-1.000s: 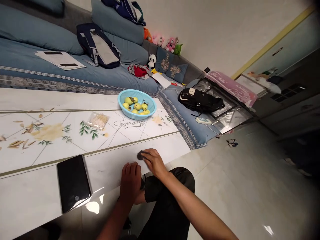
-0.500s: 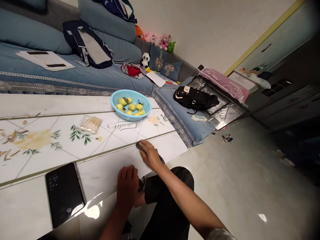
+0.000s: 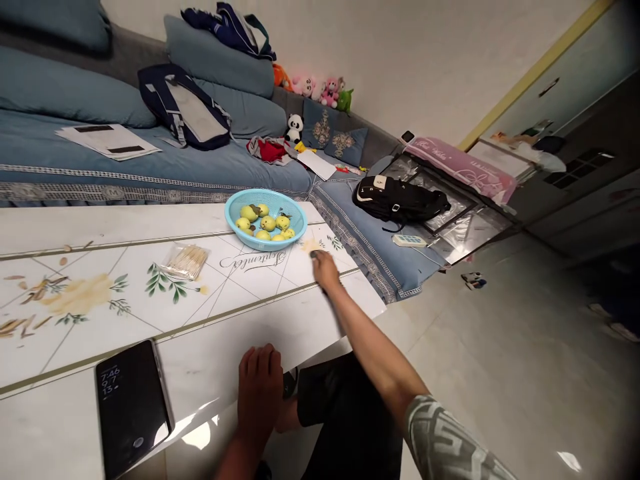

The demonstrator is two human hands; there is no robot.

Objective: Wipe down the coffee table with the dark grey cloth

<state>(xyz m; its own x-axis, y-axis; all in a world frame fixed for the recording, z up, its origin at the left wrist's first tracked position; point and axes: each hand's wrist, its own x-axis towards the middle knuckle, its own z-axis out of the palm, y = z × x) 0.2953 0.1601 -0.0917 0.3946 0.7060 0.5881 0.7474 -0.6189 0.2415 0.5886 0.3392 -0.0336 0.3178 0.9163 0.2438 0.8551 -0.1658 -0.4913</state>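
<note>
My right hand (image 3: 326, 272) is closed around a dark, elongated object (image 3: 313, 254), whose rounded end shows past my fingers; the rest is mostly hidden. It is over the right part of the white patterned table (image 3: 280, 327), beyond the gold line. To its left stands a light blue plastic basket (image 3: 235, 230) with several yellow-green fruits (image 3: 268, 223). My left hand (image 3: 261, 380) lies at the near table edge, its fingers loosely bent on the tabletop and holding nothing I can see. Farther left is a black phone (image 3: 133, 407) with a lit clock.
A clear packet of toothpicks (image 3: 186, 261) lies mid-table, with brown scraps (image 3: 23, 327) at the left. Behind runs a blue sofa (image 3: 200, 167) bearing a backpack (image 3: 187, 110), papers (image 3: 110, 141) and a panda toy (image 3: 294, 127). A black bag (image 3: 400, 200) lies to the right.
My right hand has moved forward and to the right across the table with the dark object. My left hand keeps its place at the edge. The view has tilted slightly upward.
</note>
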